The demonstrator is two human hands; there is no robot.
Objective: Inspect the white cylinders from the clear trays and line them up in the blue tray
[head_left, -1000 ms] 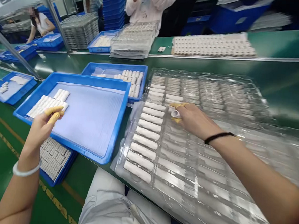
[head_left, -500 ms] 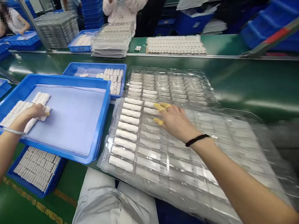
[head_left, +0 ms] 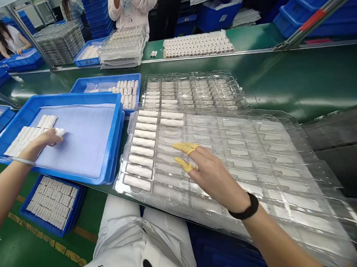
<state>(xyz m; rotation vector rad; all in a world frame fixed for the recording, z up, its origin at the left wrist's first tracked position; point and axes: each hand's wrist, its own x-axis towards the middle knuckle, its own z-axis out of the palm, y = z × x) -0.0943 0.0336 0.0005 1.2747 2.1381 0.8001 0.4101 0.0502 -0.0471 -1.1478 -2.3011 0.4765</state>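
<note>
In the blue bin point(head_left: 118, 117) on the left, my left hand point(head_left: 46, 137) is closed, pinching a small white roll point(head_left: 59, 132) at its fingertips. Beside and under that hand lie several more white rolls point(head_left: 24, 137) on a pale ribbed liner point(head_left: 81, 143). My right hand point(head_left: 211, 171), with yellow finger cots on its thumb and fingers, hovers above the clear plastic tray point(head_left: 240, 161). Its fingers are apart with nothing between them. White rolls point(head_left: 142, 151) fill the tray's leftmost column, and two rolls point(head_left: 171, 119) lie at the top of the second column.
Behind the tray lies another clear tray point(head_left: 196, 90) with rolls. A second blue bin point(head_left: 106, 80) of rolls stands behind the first, and a full bin point(head_left: 53, 202) sits low beneath the bench edge. A person point(head_left: 130, 5) stands across the bench, near stacked trays point(head_left: 123, 45).
My right hand has left the roll at the second column's upper end and come nearer to me. A white roll now shows at my left fingertips. The view has shifted slightly.
</note>
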